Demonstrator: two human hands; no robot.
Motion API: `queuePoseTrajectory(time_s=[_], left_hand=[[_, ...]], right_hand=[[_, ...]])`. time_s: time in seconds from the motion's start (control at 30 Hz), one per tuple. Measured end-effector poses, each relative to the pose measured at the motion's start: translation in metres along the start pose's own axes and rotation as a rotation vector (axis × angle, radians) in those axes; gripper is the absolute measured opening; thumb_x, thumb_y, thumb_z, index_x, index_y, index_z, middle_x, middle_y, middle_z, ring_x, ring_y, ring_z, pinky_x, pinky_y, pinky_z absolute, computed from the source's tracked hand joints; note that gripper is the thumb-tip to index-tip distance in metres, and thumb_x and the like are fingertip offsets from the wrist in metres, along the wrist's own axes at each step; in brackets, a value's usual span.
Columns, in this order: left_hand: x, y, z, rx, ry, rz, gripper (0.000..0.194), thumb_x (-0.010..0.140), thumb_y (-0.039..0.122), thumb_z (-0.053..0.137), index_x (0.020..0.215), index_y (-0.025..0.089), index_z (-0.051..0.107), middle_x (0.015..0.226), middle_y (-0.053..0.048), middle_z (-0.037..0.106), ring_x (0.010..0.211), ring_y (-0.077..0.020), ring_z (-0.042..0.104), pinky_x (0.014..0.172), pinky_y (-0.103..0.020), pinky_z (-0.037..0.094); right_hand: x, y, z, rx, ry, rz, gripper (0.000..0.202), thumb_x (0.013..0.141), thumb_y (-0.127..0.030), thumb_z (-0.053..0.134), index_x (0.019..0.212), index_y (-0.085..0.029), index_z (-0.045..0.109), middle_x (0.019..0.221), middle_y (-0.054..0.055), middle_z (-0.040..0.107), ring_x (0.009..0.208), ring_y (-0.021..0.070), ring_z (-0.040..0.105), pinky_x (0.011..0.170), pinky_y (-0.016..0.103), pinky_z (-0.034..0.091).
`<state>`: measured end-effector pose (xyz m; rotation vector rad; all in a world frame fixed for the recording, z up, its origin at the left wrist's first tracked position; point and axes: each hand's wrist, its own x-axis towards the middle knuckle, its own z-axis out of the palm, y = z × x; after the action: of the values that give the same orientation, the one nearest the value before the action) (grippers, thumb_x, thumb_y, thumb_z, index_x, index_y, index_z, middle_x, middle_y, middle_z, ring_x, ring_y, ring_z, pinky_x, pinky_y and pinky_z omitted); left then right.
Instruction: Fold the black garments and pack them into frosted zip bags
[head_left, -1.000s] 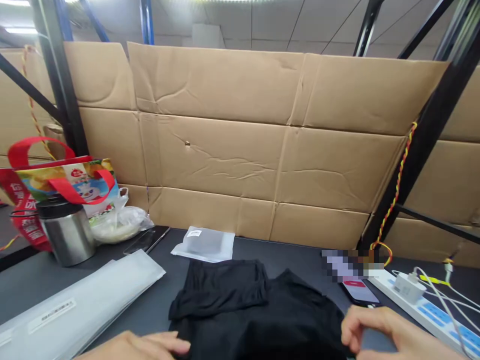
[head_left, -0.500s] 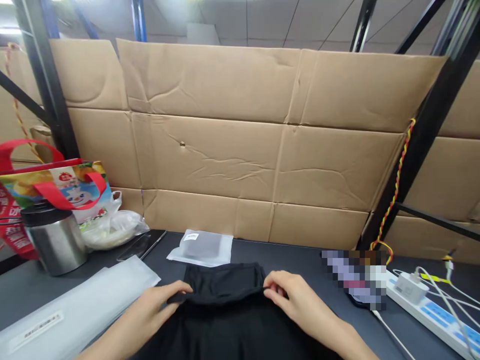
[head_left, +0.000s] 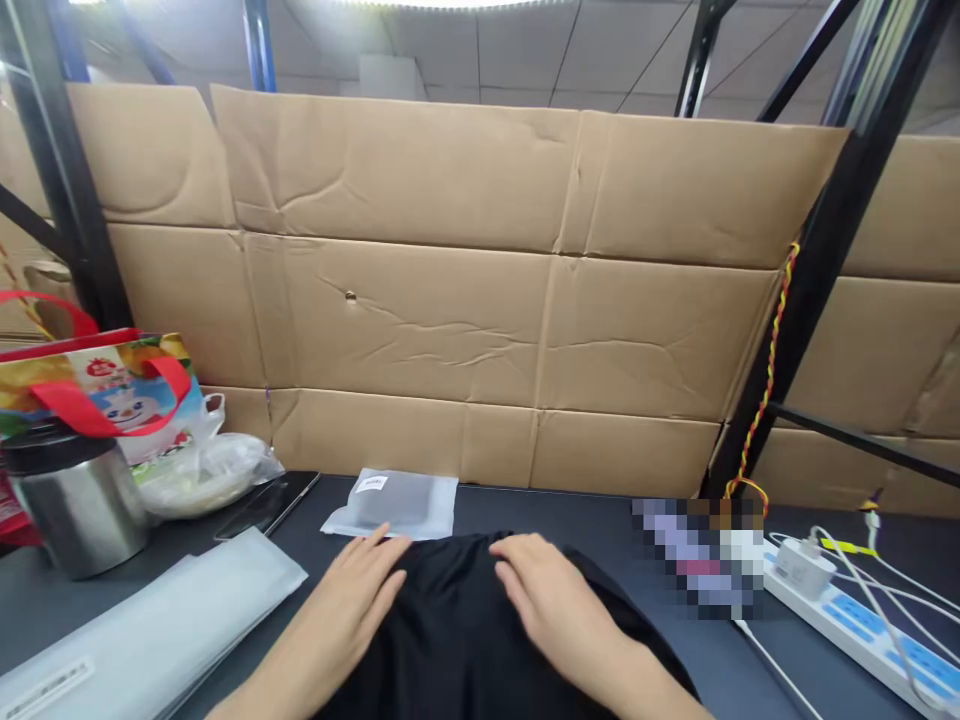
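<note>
The left hand (head_left: 349,605) and the right hand (head_left: 559,605) are apart from each other, both palm down on the black cloth (head_left: 450,645), with their fingers stretched forward and neither closed in a grip. The cloth lies on the dark worktop (head_left: 727,675) at the lower middle of the view, its upper part gathered in soft creases between the hands and its near end cut off by the lower edge. Just beyond it is a small translucent pouch (head_left: 409,505) with a white label; the left fingertips overlap its near edge in view, though whether they touch it I cannot tell.

On the left lie long, pale packages (head_left: 172,620) with a barcode label. Behind them stand a steel container (head_left: 86,515) with a black lid, a clear plastic bag (head_left: 214,475) and a colourful bag (head_left: 124,385) with red handles. On the right, a white charger (head_left: 804,568) is plugged into a power strip (head_left: 862,625), beside a pixelated patch. Creased cardboard (head_left: 420,335) rises behind the worktop
</note>
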<state>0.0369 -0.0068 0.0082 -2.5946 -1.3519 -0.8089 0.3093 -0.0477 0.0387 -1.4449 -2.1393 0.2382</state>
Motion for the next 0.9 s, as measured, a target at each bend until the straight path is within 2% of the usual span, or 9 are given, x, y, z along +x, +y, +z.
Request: queuePoseTrajectory(time_s=[0.07, 0.17, 0.3, 0.43, 0.53, 0.6, 0.73, 0.8, 0.9], left_hand=[[-0.011, 0.011, 0.009, 0.111, -0.082, 0.156, 0.045, 0.097, 0.04, 0.04, 0.142, 0.033, 0.038, 0.143, -0.001, 0.048, 0.132, -0.0259, 0.042, 0.107, -0.046, 0.037], [-0.024, 0.011, 0.026, 0.249, -0.099, 0.157, 0.054, 0.094, 0.05, 0.044, 0.144, 0.032, 0.035, 0.144, -0.007, 0.044, 0.13, -0.0326, 0.044, 0.1, -0.052, 0.043], [-0.028, 0.005, 0.035, 0.331, -0.092, 0.089, 0.059, 0.091, 0.057, 0.043, 0.142, 0.027, 0.041, 0.142, -0.014, 0.045, 0.127, -0.0355, 0.045, 0.097, -0.053, 0.045], [-0.01, 0.01, 0.022, 0.311, -0.055, 0.067, 0.051, 0.096, 0.05, 0.038, 0.137, 0.022, 0.049, 0.135, -0.014, 0.054, 0.121, -0.0342, 0.054, 0.095, -0.051, 0.047], [0.004, 0.003, 0.019, 0.286, -0.025, 0.099, 0.048, 0.097, 0.044, 0.039, 0.138, 0.021, 0.047, 0.137, -0.012, 0.053, 0.125, -0.0342, 0.049, 0.099, -0.053, 0.043], [0.003, -0.012, 0.027, 0.294, -0.037, 0.142, 0.044, 0.097, 0.041, 0.041, 0.136, 0.024, 0.05, 0.137, -0.012, 0.053, 0.128, -0.036, 0.045, 0.099, -0.056, 0.041], [-0.014, -0.041, 0.052, 0.288, -0.051, 0.249, 0.037, 0.099, 0.029, 0.039, 0.132, 0.039, 0.051, 0.141, -0.006, 0.049, 0.131, -0.0358, 0.041, 0.097, -0.058, 0.041], [-0.019, -0.043, 0.057, 0.282, -0.041, 0.211, 0.038, 0.098, 0.031, 0.04, 0.135, 0.035, 0.05, 0.141, -0.008, 0.049, 0.131, -0.0356, 0.041, 0.097, -0.057, 0.042], [-0.012, -0.036, 0.05, 0.263, -0.036, 0.09, 0.042, 0.098, 0.034, 0.038, 0.135, 0.022, 0.05, 0.137, -0.013, 0.053, 0.13, -0.0353, 0.043, 0.097, -0.055, 0.043]], right_hand=[[-0.013, -0.006, 0.009, -0.011, -0.164, -0.142, 0.041, 0.094, -0.032, 0.043, 0.131, -0.017, 0.053, 0.139, 0.009, 0.05, 0.131, 0.0262, 0.041, 0.112, 0.042, 0.027], [-0.018, 0.011, 0.014, -0.04, -0.244, -0.086, 0.053, 0.097, -0.045, 0.037, 0.141, -0.017, 0.041, 0.149, 0.008, 0.034, 0.14, 0.0261, 0.024, 0.116, 0.046, 0.016], [-0.011, 0.041, 0.007, -0.011, -0.232, 0.001, 0.057, 0.098, -0.054, 0.027, 0.145, -0.023, 0.033, 0.152, 0.004, 0.029, 0.141, 0.0233, 0.02, 0.116, 0.046, 0.014], [-0.007, 0.045, 0.0, 0.002, -0.181, -0.04, 0.054, 0.098, -0.052, 0.029, 0.142, -0.024, 0.038, 0.151, 0.004, 0.033, 0.141, 0.0219, 0.022, 0.116, 0.045, 0.016], [-0.01, 0.051, -0.002, -0.06, -0.082, -0.045, 0.05, 0.099, -0.049, 0.029, 0.14, -0.024, 0.042, 0.15, 0.004, 0.035, 0.14, 0.0214, 0.024, 0.116, 0.046, 0.017], [-0.014, 0.064, -0.002, -0.103, -0.082, 0.021, 0.052, 0.099, -0.05, 0.028, 0.14, -0.023, 0.043, 0.149, 0.005, 0.036, 0.14, 0.0224, 0.025, 0.115, 0.048, 0.018], [-0.02, 0.092, -0.003, -0.114, -0.139, 0.181, 0.059, 0.098, -0.054, 0.025, 0.141, -0.017, 0.04, 0.149, 0.009, 0.034, 0.139, 0.0245, 0.026, 0.114, 0.049, 0.021], [-0.02, 0.091, -0.005, -0.151, -0.114, 0.205, 0.062, 0.097, -0.054, 0.026, 0.142, -0.014, 0.039, 0.15, 0.011, 0.032, 0.14, 0.0248, 0.024, 0.115, 0.049, 0.02], [-0.018, 0.067, -0.009, -0.206, -0.001, 0.129, 0.06, 0.098, -0.051, 0.029, 0.144, -0.014, 0.035, 0.151, 0.009, 0.029, 0.141, 0.0226, 0.019, 0.116, 0.047, 0.016]])
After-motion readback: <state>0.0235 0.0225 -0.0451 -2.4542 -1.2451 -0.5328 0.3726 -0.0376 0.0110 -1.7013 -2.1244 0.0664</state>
